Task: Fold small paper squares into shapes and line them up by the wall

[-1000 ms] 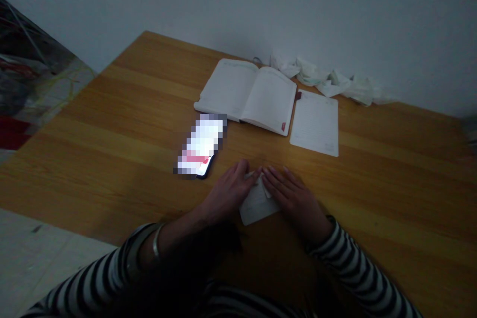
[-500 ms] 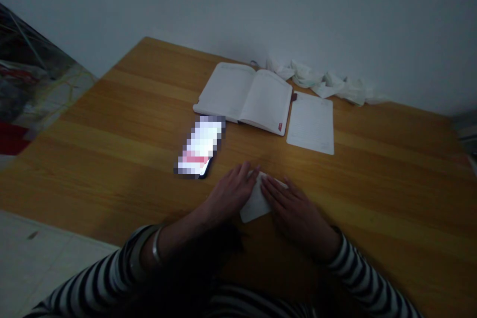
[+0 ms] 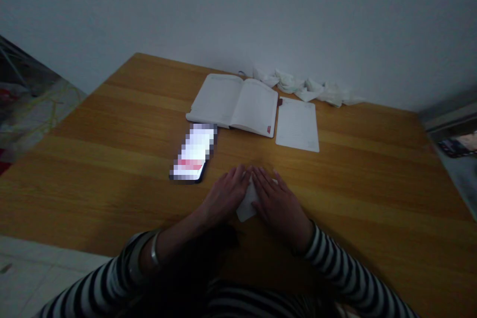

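Observation:
A small folded piece of white paper [image 3: 246, 206] lies on the wooden table [image 3: 112, 159] in front of me. My left hand [image 3: 223, 196] lies flat on its left side, fingers stretched forward. My right hand [image 3: 278, 203] presses flat on its right side, fingers together and extended. The fingertips of both hands almost meet above the paper. Most of the paper is hidden under my hands. Both sleeves are black and white striped, and a bracelet [image 3: 154, 254] sits on my left wrist.
A lit phone [image 3: 192, 154] lies left of my hands. Behind it is an open notebook [image 3: 234, 103], with a loose white sheet [image 3: 297, 124] to its right. Crumpled tissues [image 3: 305, 87] lie along the wall. Clutter shows at the far left and right edges.
My right hand has slid left over the paper, covering more of it, and both hands now sit closer together. The view has tilted down a little.

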`<control>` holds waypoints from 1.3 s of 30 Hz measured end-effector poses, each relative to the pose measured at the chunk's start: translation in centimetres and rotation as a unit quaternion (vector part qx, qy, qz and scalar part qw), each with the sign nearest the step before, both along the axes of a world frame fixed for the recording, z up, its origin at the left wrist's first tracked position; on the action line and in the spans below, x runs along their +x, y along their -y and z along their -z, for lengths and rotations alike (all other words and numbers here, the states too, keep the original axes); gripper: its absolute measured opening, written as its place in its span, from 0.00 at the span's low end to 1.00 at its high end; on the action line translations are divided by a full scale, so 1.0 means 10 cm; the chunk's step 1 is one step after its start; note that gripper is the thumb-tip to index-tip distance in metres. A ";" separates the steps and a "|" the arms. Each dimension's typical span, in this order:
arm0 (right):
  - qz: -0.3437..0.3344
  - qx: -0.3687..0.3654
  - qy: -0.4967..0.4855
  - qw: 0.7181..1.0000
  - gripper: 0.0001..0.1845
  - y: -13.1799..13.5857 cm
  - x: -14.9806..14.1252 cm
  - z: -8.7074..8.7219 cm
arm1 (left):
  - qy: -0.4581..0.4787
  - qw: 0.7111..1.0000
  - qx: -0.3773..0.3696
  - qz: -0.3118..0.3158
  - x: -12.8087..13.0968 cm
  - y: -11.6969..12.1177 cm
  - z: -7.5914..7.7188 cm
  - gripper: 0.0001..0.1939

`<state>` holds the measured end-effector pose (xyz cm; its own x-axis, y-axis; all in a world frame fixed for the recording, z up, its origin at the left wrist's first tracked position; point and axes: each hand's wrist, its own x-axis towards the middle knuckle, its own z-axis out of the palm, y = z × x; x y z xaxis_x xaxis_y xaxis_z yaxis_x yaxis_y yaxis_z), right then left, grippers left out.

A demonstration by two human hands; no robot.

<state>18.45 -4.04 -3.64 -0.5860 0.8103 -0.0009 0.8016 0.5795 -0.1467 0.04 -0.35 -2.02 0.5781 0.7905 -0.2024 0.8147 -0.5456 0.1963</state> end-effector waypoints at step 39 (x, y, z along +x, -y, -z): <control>0.253 -0.327 -0.643 0.644 0.21 -0.41 0.11 0.06 | 0.369 0.925 -0.001 -0.096 0.11 -0.20 0.16 0.32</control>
<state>19.56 0.04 -4.21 -0.1048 0.9706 -0.2166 -0.1650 -0.2317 -0.9587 1.18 1.68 -3.66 0.4085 0.8929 0.1894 0.5408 -0.4039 0.7378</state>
